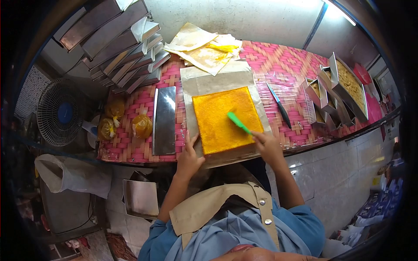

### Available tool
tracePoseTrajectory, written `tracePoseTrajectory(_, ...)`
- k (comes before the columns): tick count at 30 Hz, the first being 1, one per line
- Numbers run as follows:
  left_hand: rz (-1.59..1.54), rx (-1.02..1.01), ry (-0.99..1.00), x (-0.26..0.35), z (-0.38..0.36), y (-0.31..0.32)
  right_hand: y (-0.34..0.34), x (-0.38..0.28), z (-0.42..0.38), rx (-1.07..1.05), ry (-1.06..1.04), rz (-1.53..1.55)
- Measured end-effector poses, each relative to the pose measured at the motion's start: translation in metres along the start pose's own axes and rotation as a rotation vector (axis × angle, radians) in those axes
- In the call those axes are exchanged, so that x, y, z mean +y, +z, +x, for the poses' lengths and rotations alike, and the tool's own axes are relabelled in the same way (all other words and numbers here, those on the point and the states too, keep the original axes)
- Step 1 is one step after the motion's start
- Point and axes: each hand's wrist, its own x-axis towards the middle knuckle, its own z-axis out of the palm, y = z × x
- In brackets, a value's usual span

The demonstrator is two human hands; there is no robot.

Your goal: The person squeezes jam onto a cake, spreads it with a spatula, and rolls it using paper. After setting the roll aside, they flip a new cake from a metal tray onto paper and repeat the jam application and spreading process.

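A square, orange-yellow cake slab (222, 126) lies flat on brown paper (191, 82) in front of me. My right hand (266, 148) is closed around the narrow end of a green spatula (238, 122), whose wide end is over the middle of the slab; motion blurs the area around it. At the slab's lower left, my left hand (189, 155) rests on the edge of the paper with its fingers stretched out, close to the slab's side. A knife (279, 105) with a black handle lies to the right of the paper.
A long metal plate (164, 121) and knotted bags of yellow filling (142, 126) sit on the left of the woven-pattern table cover (283, 56). Stained paper sheets (202, 45) lie behind. Metal pans (143, 48) are stacked back left; cake-filled pans (348, 85) stand right. A fan (61, 112) is far left.
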Motion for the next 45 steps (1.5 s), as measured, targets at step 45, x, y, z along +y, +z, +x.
tracePoseTrajectory(45, -0.056, 0.014, -0.002, -0.004, 0.0, 0.003, 0.018, -0.003, 0.017, -0.138, -0.13, 0.508)
